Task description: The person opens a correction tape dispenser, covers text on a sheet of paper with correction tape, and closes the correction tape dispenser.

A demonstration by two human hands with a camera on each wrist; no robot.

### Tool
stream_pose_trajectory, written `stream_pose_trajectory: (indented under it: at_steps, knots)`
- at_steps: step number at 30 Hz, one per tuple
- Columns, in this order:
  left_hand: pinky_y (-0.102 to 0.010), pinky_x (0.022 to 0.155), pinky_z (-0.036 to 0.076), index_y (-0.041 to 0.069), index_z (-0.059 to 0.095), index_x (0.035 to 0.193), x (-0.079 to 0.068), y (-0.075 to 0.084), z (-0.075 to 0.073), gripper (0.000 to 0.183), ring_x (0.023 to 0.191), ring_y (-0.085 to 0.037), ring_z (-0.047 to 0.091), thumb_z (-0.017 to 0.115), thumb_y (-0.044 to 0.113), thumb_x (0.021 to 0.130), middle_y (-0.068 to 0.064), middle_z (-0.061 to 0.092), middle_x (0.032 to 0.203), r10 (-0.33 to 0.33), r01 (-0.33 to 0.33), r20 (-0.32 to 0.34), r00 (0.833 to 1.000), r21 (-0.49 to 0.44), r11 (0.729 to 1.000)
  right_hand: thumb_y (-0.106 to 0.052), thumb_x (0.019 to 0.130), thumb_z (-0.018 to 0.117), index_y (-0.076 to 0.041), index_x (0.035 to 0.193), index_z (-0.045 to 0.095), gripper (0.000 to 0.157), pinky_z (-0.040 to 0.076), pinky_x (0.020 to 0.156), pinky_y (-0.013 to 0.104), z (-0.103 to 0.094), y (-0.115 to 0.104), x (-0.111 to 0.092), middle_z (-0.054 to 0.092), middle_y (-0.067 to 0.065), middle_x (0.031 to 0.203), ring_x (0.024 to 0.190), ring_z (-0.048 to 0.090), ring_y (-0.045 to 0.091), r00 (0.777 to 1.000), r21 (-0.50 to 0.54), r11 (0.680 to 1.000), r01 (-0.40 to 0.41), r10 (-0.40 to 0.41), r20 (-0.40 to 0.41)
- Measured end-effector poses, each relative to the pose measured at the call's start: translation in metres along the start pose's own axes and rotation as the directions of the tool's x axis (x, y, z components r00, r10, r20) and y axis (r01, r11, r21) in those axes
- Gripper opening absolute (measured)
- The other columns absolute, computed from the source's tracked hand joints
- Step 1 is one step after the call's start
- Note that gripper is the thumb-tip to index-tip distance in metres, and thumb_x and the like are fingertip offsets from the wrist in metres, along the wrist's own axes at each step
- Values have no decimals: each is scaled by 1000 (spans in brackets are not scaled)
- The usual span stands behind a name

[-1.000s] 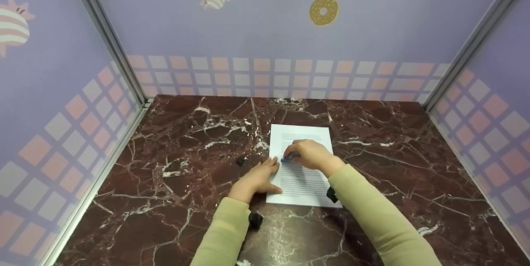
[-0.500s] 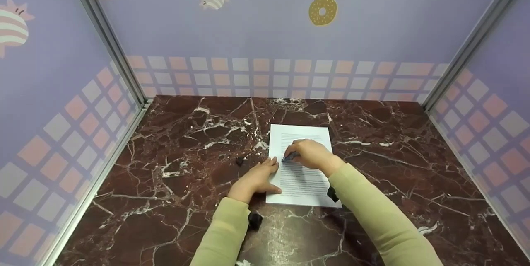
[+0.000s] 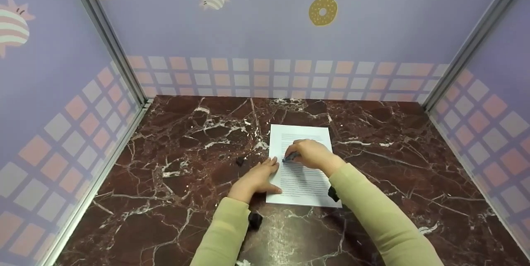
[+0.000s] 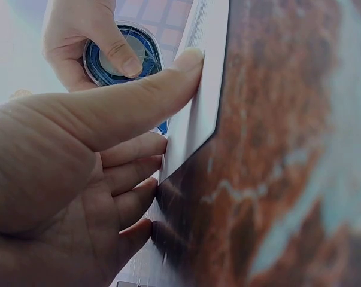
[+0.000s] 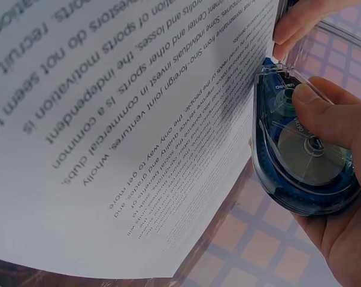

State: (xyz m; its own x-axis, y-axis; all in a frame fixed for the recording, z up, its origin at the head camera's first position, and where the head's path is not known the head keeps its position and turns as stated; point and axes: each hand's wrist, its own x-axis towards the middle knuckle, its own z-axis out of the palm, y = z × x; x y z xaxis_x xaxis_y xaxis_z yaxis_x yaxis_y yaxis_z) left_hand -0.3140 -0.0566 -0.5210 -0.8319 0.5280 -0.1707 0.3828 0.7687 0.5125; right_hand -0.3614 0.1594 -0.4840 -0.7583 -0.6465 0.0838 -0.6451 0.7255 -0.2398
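A sheet of printed paper lies on the marble-patterned table. My right hand grips a blue, clear-cased correction tape, the thumb on its flat side. Its tip is at the paper near the start of the text lines, left of the middle. My left hand rests along the paper's left edge, thumb and fingers extended and spread. In the left wrist view, the left thumb lies on the sheet, with the correction tape just beyond it. The right fingers hide part of the text.
Dark red marble-patterned table surrounds the sheet. Patterned purple panels enclose the back and both sides, joined by grey metal posts. Black wrist devices sit at both sleeves.
The correction tape's tip has shifted very slightly to the right across the paper in the right hand. My left hand and the sheet have stayed in place.
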Motion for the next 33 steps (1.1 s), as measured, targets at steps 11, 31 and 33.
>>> stream_pose_trajectory:
  at_steps: [11, 31, 33]
  knots:
    - [-50, 133, 18, -1, 40, 156, 0, 0, 0, 92, 161, -34, 19, 85, 34, 84, -15, 25, 170, -10, 10, 5, 1000, -8, 1000, -6, 87, 78, -14, 108, 80, 23, 61, 93, 45, -3, 0, -3, 77, 5, 106, 101, 74, 28, 1000, 0, 1000, 10, -10, -5]
    - [-49, 134, 17, 0, 41, 156, -1, 0, -1, 92, 161, -33, 20, 85, 34, 83, -14, 25, 171, -18, 17, -4, 1000, -20, 1000, -6, 87, 78, -15, 107, 80, 22, 62, 92, 46, -1, 5, -5, 77, 6, 104, 98, 74, 29, 1000, -11, 1000, 11, -12, -16]
    - [-49, 134, 17, 0, 41, 156, 0, 0, 0, 92, 160, -33, 20, 86, 34, 83, -14, 25, 171, -15, 15, -4, 1000, -19, 1000, -7, 87, 78, -15, 107, 80, 21, 62, 91, 46, -1, 5, -5, 77, 6, 103, 98, 74, 29, 1000, -11, 1000, 12, -12, -17]
